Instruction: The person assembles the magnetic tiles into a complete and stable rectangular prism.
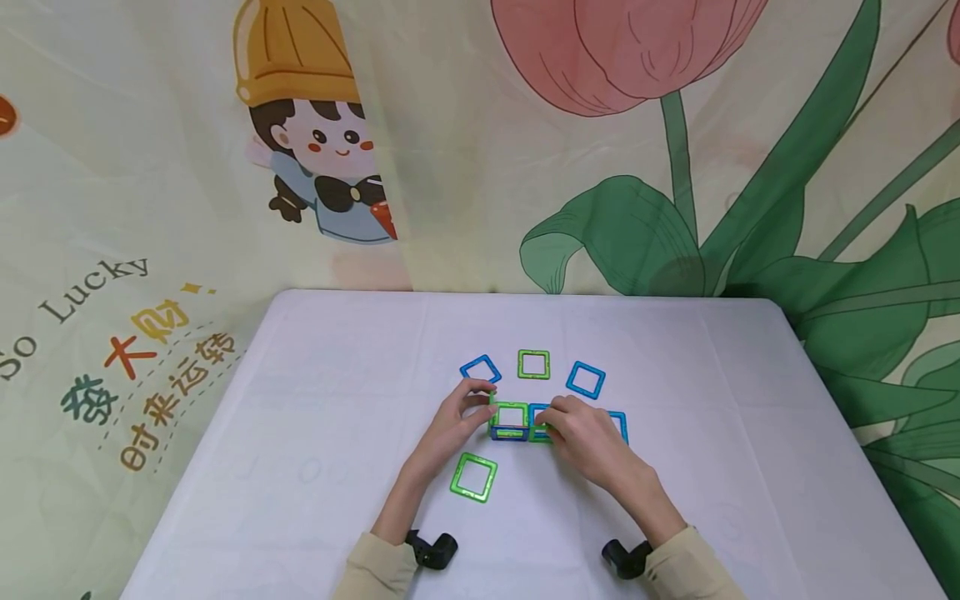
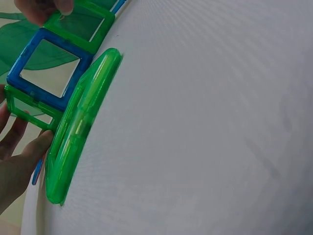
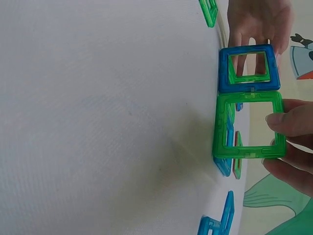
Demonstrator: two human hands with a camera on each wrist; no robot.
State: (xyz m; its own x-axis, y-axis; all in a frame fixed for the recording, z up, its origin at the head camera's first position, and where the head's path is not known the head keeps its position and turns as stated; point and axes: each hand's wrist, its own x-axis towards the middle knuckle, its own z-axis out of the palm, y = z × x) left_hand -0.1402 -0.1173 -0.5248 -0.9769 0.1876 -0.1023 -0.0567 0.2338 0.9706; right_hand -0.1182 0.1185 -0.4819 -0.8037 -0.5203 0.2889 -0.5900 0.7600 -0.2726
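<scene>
Square magnetic tiles with open centres stand joined on the table. At the left end of the row, the left hand (image 1: 462,417) touches a green side tile (image 2: 34,100) with its thumb and fingers on either side. A blue tile (image 3: 224,71) stands upright at the front, edge to edge with a green upright tile (image 3: 249,152). My right hand (image 1: 588,437) pinches that green tile, its thumb on the front face and fingers behind. Another green tile (image 1: 512,406) shows behind the blue front one. The right hand partly hides the row's right part.
On the white table (image 1: 300,467), a loose green tile (image 1: 468,496) lies nearer the person. Behind the row are a blue tile (image 1: 472,361), a green tile (image 1: 534,352) and another blue tile (image 1: 585,393). One blue tile (image 1: 622,427) shows beyond the right hand.
</scene>
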